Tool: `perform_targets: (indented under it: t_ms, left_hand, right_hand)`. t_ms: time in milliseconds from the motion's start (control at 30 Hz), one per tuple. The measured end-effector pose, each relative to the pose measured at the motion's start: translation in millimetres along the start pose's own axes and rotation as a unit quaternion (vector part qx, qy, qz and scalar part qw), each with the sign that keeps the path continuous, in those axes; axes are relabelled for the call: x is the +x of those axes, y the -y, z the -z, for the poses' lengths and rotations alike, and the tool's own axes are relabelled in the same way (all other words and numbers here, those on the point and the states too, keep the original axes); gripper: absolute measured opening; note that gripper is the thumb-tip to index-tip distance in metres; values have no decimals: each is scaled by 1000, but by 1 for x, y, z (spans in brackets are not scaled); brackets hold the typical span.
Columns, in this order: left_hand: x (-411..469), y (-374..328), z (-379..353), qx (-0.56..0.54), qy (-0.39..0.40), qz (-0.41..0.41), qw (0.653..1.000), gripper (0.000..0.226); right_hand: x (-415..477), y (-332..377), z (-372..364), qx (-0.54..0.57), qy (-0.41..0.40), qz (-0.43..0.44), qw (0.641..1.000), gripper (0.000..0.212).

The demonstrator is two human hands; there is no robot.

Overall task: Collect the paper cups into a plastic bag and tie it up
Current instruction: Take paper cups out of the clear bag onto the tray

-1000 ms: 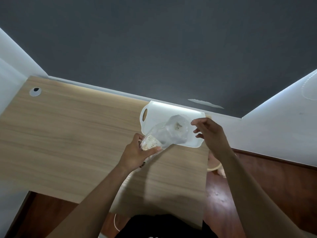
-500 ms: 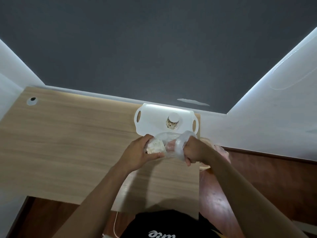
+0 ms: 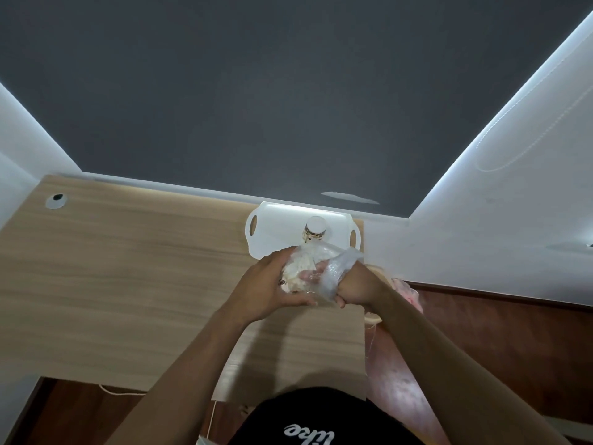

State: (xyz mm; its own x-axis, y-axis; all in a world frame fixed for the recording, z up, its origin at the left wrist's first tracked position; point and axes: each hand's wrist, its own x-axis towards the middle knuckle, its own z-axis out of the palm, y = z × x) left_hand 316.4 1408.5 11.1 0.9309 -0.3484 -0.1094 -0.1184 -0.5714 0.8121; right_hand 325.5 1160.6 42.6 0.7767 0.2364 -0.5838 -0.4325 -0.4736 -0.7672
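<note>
A clear plastic bag (image 3: pixel 333 271) is held between both hands over the wooden desk (image 3: pixel 128 268), just in front of a white tray (image 3: pixel 272 229). My left hand (image 3: pixel 266 287) cups the bag from the left, around pale paper cups (image 3: pixel 298 268) seen through the film. My right hand (image 3: pixel 353 284) is pushed into the bag's mouth, and the plastic is bunched around its wrist. One patterned paper cup (image 3: pixel 315 231) stands upside down on the tray, behind the bag.
The desk ends at a right edge just under my right arm, with brown floor (image 3: pixel 481 348) beyond. A pink and cream object (image 3: pixel 407 290) lies on the floor by the desk corner. A cable grommet (image 3: pixel 56 200) sits at the desk's far left.
My right hand has come from above the tray down into the bag's mouth, and the bag has dropped toward me off the tray. The upside-down cup on the tray is now uncovered.
</note>
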Motion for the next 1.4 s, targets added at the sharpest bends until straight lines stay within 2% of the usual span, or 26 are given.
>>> perform_targets:
  t_ms: [33,100,133,200,267,333,433,500,600,767,900,967,1067,1167,1300,1400]
  left_hand:
    - [0,-2,0,14,7,6,1000,109]
    - [0,0,-3,61,1,27,998,98]
    - [0,4,-4,85,-8,39,996,89]
    - [-4,12,-5,113,-23,53,992,74]
    - [-7,21,-4,114,-32,56,991,65]
    - [-9,32,-2,107,-47,73,990,53]
    - [-13,45,3,101,-69,105,987,36]
    - [-15,51,6,112,-74,121,984,26]
    - [-18,63,8,121,-89,156,976,31]
    - [-27,92,16,68,-82,261,959,30]
    - [-30,92,12,-76,-93,342,932,20]
    - [-31,85,7,-155,-104,368,911,17]
    - [-25,68,0,-240,-103,348,900,16]
    - [-13,49,-9,-270,-86,299,911,17]
    - [-3,34,-19,-277,-50,245,928,12]
    - [2,32,-18,-298,-63,225,925,12]
  right_hand:
    - [-3,3,4,20,1,30,999,17]
    - [-6,9,12,93,91,120,984,9]
    - [-8,12,14,93,105,134,981,19]
    - [-11,13,16,28,10,85,996,34]
    - [-17,12,20,-40,-63,35,997,27]
    - [-23,9,24,-32,-76,35,996,29]
    - [-31,9,31,-3,-74,50,996,46]
    - [-33,11,33,-9,-72,51,996,49]
    - [-32,11,36,12,-95,41,995,61]
    - [-25,8,51,112,-164,16,980,54]
    - [-22,7,55,117,-223,22,967,39]
    - [-19,7,53,147,-220,25,964,37]
    - [-13,6,44,166,-183,30,968,41]
    - [-8,6,26,142,-139,32,980,46]
    - [1,4,5,94,-109,36,989,31]
    - [17,-1,-3,68,-125,39,989,46]
